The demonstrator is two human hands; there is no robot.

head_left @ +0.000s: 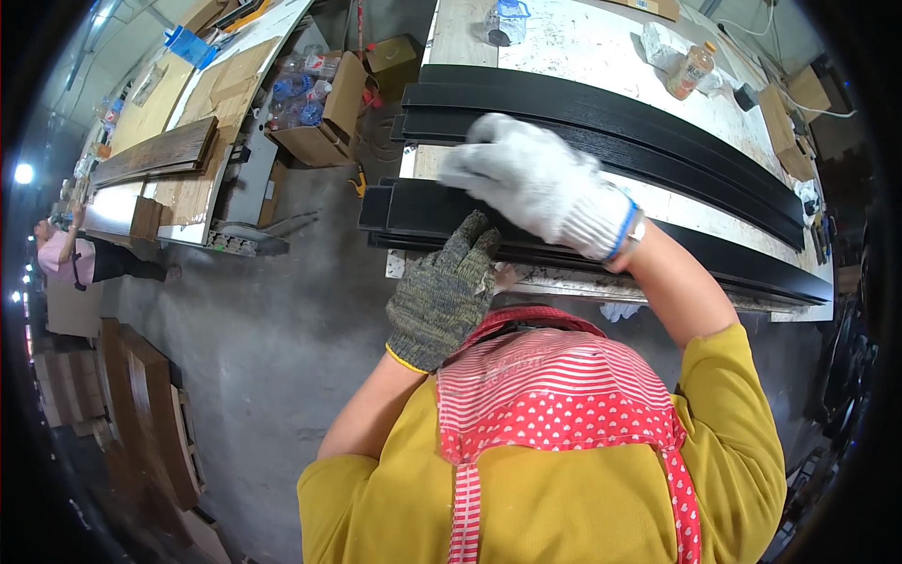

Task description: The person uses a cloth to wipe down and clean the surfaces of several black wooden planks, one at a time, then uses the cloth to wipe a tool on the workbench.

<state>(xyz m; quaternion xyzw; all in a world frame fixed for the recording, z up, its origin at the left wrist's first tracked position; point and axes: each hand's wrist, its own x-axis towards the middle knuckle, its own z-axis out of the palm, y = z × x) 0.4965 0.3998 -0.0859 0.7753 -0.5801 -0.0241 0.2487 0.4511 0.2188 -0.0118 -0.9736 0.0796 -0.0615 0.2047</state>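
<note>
My left hand [443, 296], in a grey-green knit glove with a yellow cuff, is at the near edge of a stack of black boards [413, 209]. Its fingertips lie over the board edge and its bare thumb tip shows beside that edge, closed on it. My right hand [536, 183], in a white knit glove with a blue cuff, is above the same stack with its fingers curled together. Whatever those fingers may hold is hidden from view. Farther back on the white worktable [583, 52] lies a second group of long black boards [601, 117].
On the worktable stand a clear plastic jug [505, 23] and a drink bottle [692, 70]. To the left, a cardboard box [329, 132] full of bottles sits beside another table with brown boards [160, 155]. Brown planks [150, 404] are stacked lower left. Another person [85, 254] stands far left.
</note>
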